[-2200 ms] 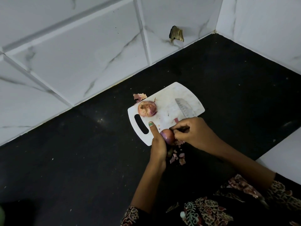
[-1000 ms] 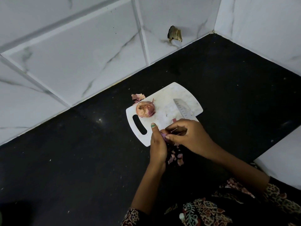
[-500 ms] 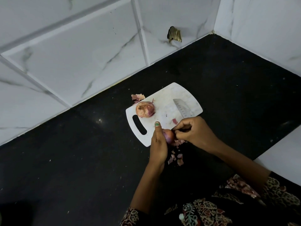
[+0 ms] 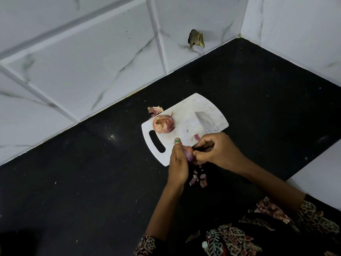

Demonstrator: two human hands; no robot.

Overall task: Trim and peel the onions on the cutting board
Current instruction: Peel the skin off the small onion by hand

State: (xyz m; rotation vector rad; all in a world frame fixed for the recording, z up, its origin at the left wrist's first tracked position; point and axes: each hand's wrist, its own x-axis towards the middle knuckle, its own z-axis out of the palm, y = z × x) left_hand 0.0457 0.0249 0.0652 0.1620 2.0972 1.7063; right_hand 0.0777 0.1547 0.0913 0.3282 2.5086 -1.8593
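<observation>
A white cutting board (image 4: 186, 109) lies on the black counter. An unpeeled red onion (image 4: 163, 123) rests on it near the handle slot. A knife blade (image 4: 206, 122) lies flat on the board, its handle end hidden behind my right hand. My left hand (image 4: 178, 163) grips a small purple onion (image 4: 188, 153) just off the board's near edge. My right hand (image 4: 215, 149) pinches at that onion's skin from the right. The onion is mostly hidden between the two hands.
Loose peel scraps (image 4: 199, 177) lie on the counter below my hands, and a bigger piece of skin (image 4: 155, 109) sits by the board's far-left corner. White marble-tiled walls (image 4: 92, 61) close in behind and to the right. A pale ledge (image 4: 321, 169) borders the right.
My right hand keeps picking at the small onion held by my left hand, with its fingers shifting slightly each frame. The board, big onion and knife have not moved.
</observation>
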